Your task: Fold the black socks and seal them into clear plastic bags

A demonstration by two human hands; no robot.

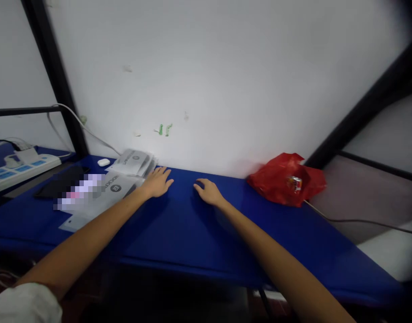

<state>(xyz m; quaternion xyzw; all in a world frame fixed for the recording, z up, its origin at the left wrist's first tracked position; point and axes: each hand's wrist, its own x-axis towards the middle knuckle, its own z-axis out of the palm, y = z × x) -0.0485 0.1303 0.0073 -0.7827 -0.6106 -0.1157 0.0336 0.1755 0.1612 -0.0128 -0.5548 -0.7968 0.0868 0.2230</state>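
Observation:
My left hand (pixel 158 181) lies flat, palm down, on the blue table (pixel 192 233), its fingers spread and its edge next to a stack of white leaflets (pixel 133 162). My right hand (pixel 208 192) rests on the blue surface a little to the right, fingers loosely curled, holding nothing. Both forearms reach in from the bottom of the view. A white sheet with printed logos (pixel 105 193) lies under and left of my left wrist.
A red plastic bag (pixel 287 179) sits at the back right against the white wall. A white earbud case (pixel 103 162), a dark flat object (pixel 59 184) and a white power strip (pixel 20 168) lie at the left. A cable (pixel 361 220) trails right. Black frame posts stand on both sides.

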